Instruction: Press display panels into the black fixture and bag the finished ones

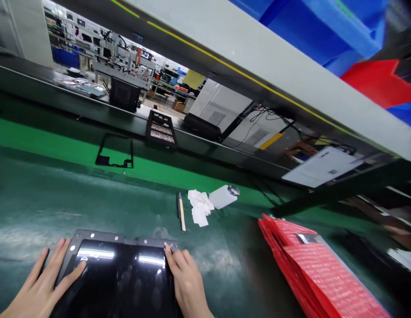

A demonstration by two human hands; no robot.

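Observation:
A glossy black display panel (pixel 126 278) with a dark grey border and several white round dots lies on the green bench, its near part cut off by the frame's bottom. My left hand (pixel 43 278) rests along its left edge with fingers spread, the thumb lying on the dark screen. At the upper right corner my right hand (pixel 187 278) is closed, fingers curled and thumb and forefinger pressed at the border. Whether a small piece is pinched there cannot be made out. A clear rounded tab (pixel 161 232) sticks out beyond the panel's far edge.
Beyond the panel lie a slim knife-like tool (pixel 181 212), crumpled white wipes (pixel 200 206) and a white bottle (pixel 224 196). Red bubble-wrap bags (pixel 325 269) are stacked at right. Farther back are a black frame (pixel 115 151) and a black tray (pixel 161 129). A shelf (pixel 258 57) overhangs.

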